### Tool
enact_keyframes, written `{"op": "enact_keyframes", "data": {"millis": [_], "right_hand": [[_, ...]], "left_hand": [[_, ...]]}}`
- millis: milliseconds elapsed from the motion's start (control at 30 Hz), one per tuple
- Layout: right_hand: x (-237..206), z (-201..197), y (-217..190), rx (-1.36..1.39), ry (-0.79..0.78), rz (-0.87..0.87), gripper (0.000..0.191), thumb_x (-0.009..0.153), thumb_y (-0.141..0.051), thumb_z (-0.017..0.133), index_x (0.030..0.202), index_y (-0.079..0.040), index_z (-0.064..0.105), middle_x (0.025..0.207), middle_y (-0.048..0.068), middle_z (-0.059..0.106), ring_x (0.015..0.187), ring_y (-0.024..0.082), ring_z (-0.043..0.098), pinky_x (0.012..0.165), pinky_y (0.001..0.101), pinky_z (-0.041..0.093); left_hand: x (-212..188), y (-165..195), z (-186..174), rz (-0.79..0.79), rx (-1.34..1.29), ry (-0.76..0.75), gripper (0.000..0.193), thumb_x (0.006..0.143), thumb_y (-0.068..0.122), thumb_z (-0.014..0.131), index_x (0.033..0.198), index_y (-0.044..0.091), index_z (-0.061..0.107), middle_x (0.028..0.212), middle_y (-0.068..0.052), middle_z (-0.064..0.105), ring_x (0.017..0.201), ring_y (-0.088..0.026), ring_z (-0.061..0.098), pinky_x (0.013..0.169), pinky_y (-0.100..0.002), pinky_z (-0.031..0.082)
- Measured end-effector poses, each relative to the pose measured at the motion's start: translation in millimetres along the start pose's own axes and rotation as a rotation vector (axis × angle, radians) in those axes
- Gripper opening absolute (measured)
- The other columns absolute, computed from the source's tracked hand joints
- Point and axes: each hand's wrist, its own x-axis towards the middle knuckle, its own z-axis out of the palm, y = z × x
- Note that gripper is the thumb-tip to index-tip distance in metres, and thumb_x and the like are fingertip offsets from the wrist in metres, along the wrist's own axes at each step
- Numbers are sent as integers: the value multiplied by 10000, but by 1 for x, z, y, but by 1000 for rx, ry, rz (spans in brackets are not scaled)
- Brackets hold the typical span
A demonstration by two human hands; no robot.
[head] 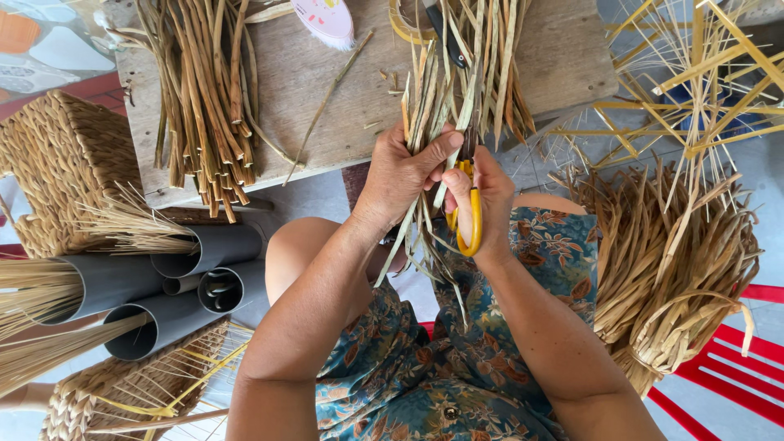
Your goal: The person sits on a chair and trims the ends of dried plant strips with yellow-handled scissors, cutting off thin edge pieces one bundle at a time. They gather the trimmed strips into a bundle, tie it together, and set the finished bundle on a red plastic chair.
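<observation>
gripping reed bundle (pixel 457 90) w/ left hand (pixel 400 175); right hand (pixel 486 196) holds yellow scissors (pixel 472 220).

Left hand (pixel 400 175) clenched in a grip; right hand (pixel 483 196) curled, fingers closed.

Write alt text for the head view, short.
Seen from above, a person's left hand grips a bundle of dried reed stalks over a wooden board while the right hand works yellow-handled scissors at it. Grey pipes and woven baskets sit alongside.
</observation>
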Motion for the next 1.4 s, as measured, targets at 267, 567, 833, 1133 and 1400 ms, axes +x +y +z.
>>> {"op": "enact_keyframes", "data": {"millis": [267,567,833,1133,1400], "right_hand": [[3,2,-7,177,28,83,288,991,-258,718,1158,-39,633,882,15,649,648,29,519,562,178,413],[10,-4,-7,192,-32,35,330,954,-64,749,1219,-67,553,997,16,631,889,96,632,800,245,545],[15,-27,-5,451,-241,269,348,909,-122,749,1200,9,610,953,91,691,772,117,605,715,263,508],[7,-14,-11,99,-195,86,553,924,-423,770,1250,-30,556,974,51,645,840,121,587,747,266,484],[5,-14,-14,-48,-261,26,652,965,-583,705,1253,-13,571,1066,38,635,1008,127,599,910,264,495]], "left_hand": [[-2,1,-3,-21,64,0,180,948,157,768,1061,41,688,737,30,643,575,-27,529,478,-203,416],[2,3,-8,-1,49,44,201,941,157,783,1068,34,687,742,20,642,593,-49,556,496,-214,417],[-9,37,-7,-142,-190,-125,266,940,191,742,1132,7,721,888,-41,722,576,-56,514,479,-208,400],[-6,32,-14,-134,-202,-95,209,931,119,786,1095,5,724,877,-51,714,590,-67,539,485,-218,413],[0,21,-20,-140,-161,-29,237,890,124,817,1073,18,710,819,-51,716,558,-62,531,456,-211,397]]}}
